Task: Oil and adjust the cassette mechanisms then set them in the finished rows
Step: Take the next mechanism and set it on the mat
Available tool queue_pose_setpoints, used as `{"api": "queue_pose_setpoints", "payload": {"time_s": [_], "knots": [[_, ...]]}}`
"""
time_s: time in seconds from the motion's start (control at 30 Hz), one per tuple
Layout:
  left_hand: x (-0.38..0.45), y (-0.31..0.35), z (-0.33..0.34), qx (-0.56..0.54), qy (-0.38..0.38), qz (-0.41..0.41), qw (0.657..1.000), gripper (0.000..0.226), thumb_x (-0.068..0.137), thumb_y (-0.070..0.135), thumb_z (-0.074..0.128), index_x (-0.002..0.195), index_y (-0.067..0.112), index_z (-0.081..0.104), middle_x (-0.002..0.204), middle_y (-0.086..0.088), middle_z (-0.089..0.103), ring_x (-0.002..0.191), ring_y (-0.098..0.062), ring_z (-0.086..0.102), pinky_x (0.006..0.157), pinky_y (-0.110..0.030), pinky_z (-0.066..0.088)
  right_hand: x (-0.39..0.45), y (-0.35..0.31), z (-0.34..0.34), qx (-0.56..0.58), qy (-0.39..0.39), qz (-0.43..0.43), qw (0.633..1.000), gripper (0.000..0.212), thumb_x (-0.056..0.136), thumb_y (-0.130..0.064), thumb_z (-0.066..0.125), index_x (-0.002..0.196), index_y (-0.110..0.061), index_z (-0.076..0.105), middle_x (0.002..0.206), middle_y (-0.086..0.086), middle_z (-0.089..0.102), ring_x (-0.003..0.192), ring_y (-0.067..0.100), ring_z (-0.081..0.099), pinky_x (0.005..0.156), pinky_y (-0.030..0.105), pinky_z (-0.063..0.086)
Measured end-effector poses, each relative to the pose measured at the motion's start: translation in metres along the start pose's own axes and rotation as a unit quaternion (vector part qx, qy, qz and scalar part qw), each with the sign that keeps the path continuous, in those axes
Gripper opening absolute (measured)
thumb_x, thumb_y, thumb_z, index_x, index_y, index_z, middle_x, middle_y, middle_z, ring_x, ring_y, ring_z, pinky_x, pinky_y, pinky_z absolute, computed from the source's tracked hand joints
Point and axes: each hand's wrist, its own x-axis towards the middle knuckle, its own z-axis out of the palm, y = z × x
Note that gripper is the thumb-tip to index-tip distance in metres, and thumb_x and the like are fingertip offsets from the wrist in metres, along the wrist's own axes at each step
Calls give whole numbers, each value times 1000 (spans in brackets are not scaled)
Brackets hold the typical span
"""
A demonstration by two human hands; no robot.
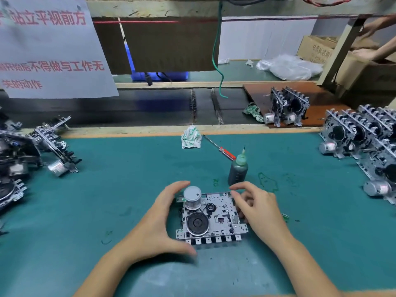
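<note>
Fingers (pixel 179 186) of the left hand (pixel 154 224) bent in a wide curve round the left side of the cassette mechanism (pixel 211 217), thumb down by its near left corner. Seem to just touch the edge, no clear squeeze; hard to tell. Fingers (pixel 240 189) of the right hand (pixel 260 211) curled loosely over the right edge, tips at the far right corner, some tucked against the side. Cannot tell if gripping or only touching.

Mechanism flat on the green tabletop (pixel 107 200), low in the middle of the frame, round grey motor (pixel 192 197) standing up at its far left corner, black wheel (pixel 197 222) just below that, row of little tabs along the near edge.

Lots of bare green mat to the left and to the right of the hands, and below them too.

Right behind the right hand, very near: dark oil bottle (pixel 237 171) with a thin needle tip, standing up. Behind that, a red-handled screwdriver (pixel 219 147) lying slanted, and a crumpled rag (pixel 191 137) near the far edge of the mat.

Far right: finished rows (pixel 362 142) of mechanisms standing on edge, close together. Two more standing on a brown board (pixel 317 99) in the upper right. Far left: a messy pile of mechanisms (pixel 32 151). Across the back, a dark conveyor belt (pixel 139 108). Upper left, a paper sign (pixel 51 48) with red writing. Top right corner, another person's arms (pixel 377 39) over a cardboard box (pixel 315 48).
</note>
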Motion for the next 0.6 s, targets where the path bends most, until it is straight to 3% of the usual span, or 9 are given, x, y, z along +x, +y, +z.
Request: {"api": "queue_pose_setpoints", "payload": {"time_s": [0.07,0.17,0.33,0.43,0.6], "knots": [[0,-2,4,4,-26,0,1000,122,41,62,88,139,58,16,141,36,29,134,5,31,108,-19,29,-1,0,0,-3,1,-10,1000,9,89,-26,61,85,-33,63,57,-4,61,53,17,58,62,40,52],[1,-2,6,8,14,12,1000,115,43,61,87,136,64,19,135,39,36,129,8,37,104,-12,31,-2,2,1,-21,-2,-24,999,13,89,-27,61,83,-39,59,57,-10,59,51,10,53,60,28,47],[-2,2,7,9,25,20,999,117,44,58,88,136,65,16,135,44,32,127,15,35,98,0,25,-1,4,2,-26,-8,-31,999,19,89,-28,60,83,-45,56,59,-16,58,51,6,50,56,19,41],[-3,3,6,8,31,14,999,115,44,57,88,137,59,21,135,42,35,127,13,37,98,0,26,-1,5,2,-36,-10,-38,999,17,90,-29,60,85,-44,55,60,-21,57,52,5,51,58,17,40],[-2,8,11,68,34,26,997,114,51,50,83,139,59,12,132,38,35,125,9,39,101,-7,29,0,5,2,-45,-10,-42,998,8,90,-29,59,89,-37,59,56,-21,55,51,5,49,58,18,39]]}}
